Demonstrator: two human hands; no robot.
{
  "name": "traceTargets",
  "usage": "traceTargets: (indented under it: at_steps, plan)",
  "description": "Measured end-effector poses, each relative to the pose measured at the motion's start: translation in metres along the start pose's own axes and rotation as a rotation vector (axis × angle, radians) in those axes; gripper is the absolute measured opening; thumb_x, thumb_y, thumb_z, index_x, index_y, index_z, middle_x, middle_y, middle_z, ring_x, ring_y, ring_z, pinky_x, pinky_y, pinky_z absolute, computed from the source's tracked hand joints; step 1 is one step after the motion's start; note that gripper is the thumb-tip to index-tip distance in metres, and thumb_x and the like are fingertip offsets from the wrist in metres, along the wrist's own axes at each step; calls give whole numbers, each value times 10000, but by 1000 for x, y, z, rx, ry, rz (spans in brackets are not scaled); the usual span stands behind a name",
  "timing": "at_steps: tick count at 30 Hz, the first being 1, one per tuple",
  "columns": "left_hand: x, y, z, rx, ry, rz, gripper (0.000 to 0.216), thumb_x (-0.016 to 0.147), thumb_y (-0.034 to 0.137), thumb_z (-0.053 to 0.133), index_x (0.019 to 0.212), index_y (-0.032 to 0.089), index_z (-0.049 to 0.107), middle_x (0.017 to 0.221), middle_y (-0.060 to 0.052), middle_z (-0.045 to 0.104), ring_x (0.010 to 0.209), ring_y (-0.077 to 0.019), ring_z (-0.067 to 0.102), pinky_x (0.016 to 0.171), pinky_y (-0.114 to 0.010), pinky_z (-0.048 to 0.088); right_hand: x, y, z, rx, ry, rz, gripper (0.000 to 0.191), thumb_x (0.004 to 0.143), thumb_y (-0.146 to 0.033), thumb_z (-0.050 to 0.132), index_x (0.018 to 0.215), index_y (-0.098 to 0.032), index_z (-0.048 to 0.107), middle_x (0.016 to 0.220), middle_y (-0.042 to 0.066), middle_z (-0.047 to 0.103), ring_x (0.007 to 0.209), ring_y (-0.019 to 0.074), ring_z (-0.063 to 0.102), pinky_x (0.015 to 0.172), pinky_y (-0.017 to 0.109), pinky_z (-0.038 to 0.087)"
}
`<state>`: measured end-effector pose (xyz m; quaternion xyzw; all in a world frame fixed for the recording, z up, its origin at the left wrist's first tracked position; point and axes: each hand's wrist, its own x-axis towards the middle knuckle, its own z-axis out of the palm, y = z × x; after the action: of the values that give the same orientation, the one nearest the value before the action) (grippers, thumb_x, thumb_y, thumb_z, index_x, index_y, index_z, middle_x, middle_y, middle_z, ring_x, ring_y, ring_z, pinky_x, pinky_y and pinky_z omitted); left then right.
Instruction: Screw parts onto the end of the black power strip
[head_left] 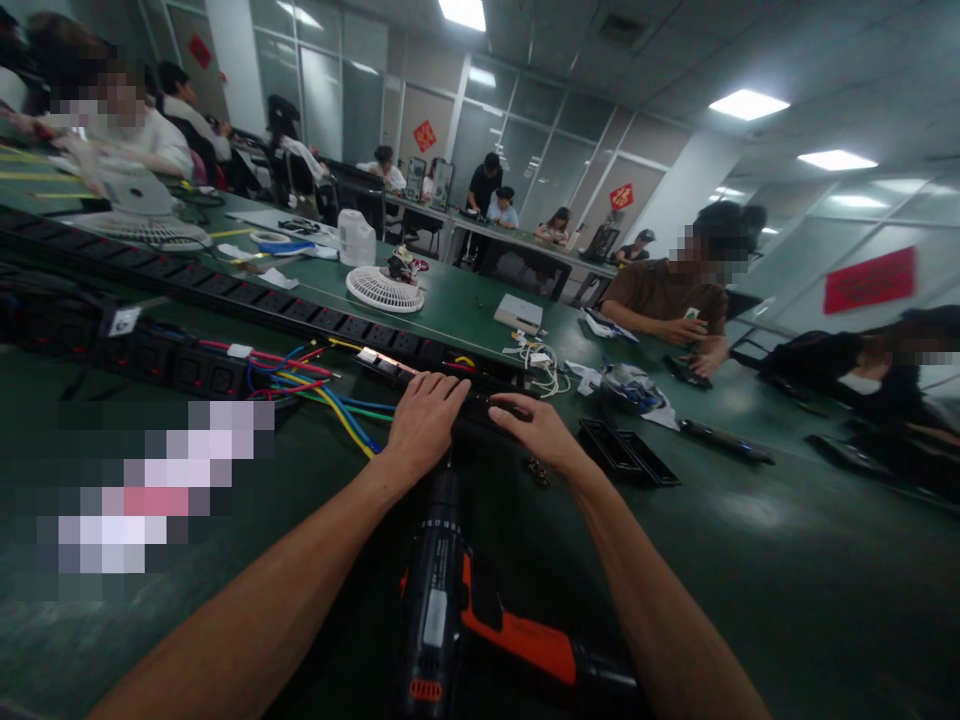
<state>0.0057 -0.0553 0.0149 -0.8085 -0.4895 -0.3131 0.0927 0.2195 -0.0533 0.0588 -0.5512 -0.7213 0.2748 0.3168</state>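
Observation:
My left hand [424,420] lies palm down on a long black power strip [420,375] on the green table [750,560], fingers stretched forward over it. My right hand [536,428] rests beside it on the strip's right end, fingers curled over the black casing. Coloured wires [322,385] in red, blue, yellow and green spill out of the open strip to the left of my left hand. An orange and black power drill [480,625] lies on the table between my forearms.
More black power strips [187,370] run leftward. Black end caps [626,452], a white cable bundle [544,365], a white box [518,312] and small fans [385,289] lie beyond. Several people sit working at the right and far tables.

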Motion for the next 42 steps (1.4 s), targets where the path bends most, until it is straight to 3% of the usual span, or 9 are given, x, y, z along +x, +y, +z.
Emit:
traceTargets:
  at_steps: [4, 10, 15, 18, 20, 24, 32, 35, 42]
  plan:
    - [3, -5, 0, -30, -47, 75, 627, 882, 48, 498, 1490, 195, 536, 1445, -113, 630, 1364, -276, 526, 1215, -482, 346, -1, 2, 4, 175, -32, 207, 406, 963, -554, 624, 1041, -175, 746, 723, 48, 700, 561, 185, 633, 416, 243, 401]
    - [10, -17, 3, -117, -106, 109, 593, 858, 61, 536, 1428, 220, 571, 1377, -89, 679, 1284, -256, 589, 1203, -483, 374, 1, 3, 7, 340, -81, 402, 615, 994, -747, 418, 783, -196, 589, 549, 33, 563, 488, 193, 620, 342, 199, 292]
    - [11, -17, 7, -151, -86, 120, 556, 844, 58, 556, 1369, 237, 591, 1320, -77, 701, 1236, -250, 602, 1159, -470, 414, 2, 3, 4, 261, -31, 371, 770, 1006, -796, 251, 1035, -163, 688, 616, 58, 629, 496, 205, 638, 355, 224, 322]
    - [11, -17, 10, -126, -82, 140, 438, 906, 87, 533, 1317, 211, 614, 1263, -93, 723, 1186, -248, 627, 1094, -452, 453, 1, 4, 3, 109, 25, 278, 736, 1019, -761, 317, 1147, -154, 714, 744, 95, 709, 591, 237, 684, 441, 292, 459]
    - [12, -17, 13, -96, -95, 135, 377, 934, 103, 521, 1285, 197, 622, 1224, -100, 737, 1169, -251, 642, 1064, -439, 465, 1, 6, 4, -8, 50, 195, 601, 1016, -685, 461, 1148, -166, 732, 937, 132, 761, 809, 281, 739, 642, 369, 570]
    - [12, -16, 16, -42, -111, 94, 337, 960, 101, 489, 1270, 162, 604, 1188, -109, 742, 1170, -262, 655, 1061, -430, 462, 1, 9, 6, -205, 75, 64, 472, 928, -479, 707, 1281, -165, 701, 1239, 172, 739, 1165, 340, 685, 1017, 493, 503]
    - [10, -17, 17, -157, -129, 18, 377, 942, 67, 477, 1292, 178, 564, 1376, -113, 648, 1286, -229, 594, 1035, -367, 519, 5, 18, 10, -331, 53, -82, 301, 1008, -306, 591, 1228, -190, 761, 1226, 120, 780, 1165, 296, 714, 1065, 450, 493]
    - [9, -19, 19, -144, -169, 33, 295, 943, 85, 486, 1184, 164, 636, 1431, -130, 616, 1312, -244, 575, 1071, -382, 512, 8, 25, 11, -331, 73, -95, 278, 1015, -264, 573, 1187, -206, 782, 1183, 94, 801, 1120, 281, 739, 1029, 427, 523]
    - [10, -21, 16, -54, -213, 90, 252, 951, 126, 516, 1090, 169, 721, 1331, -107, 685, 1246, -273, 615, 1074, -439, 494, 8, 31, 13, -330, 90, -215, 280, 987, -160, 596, 1193, -192, 784, 1171, 105, 794, 1110, 270, 727, 1056, 416, 503]
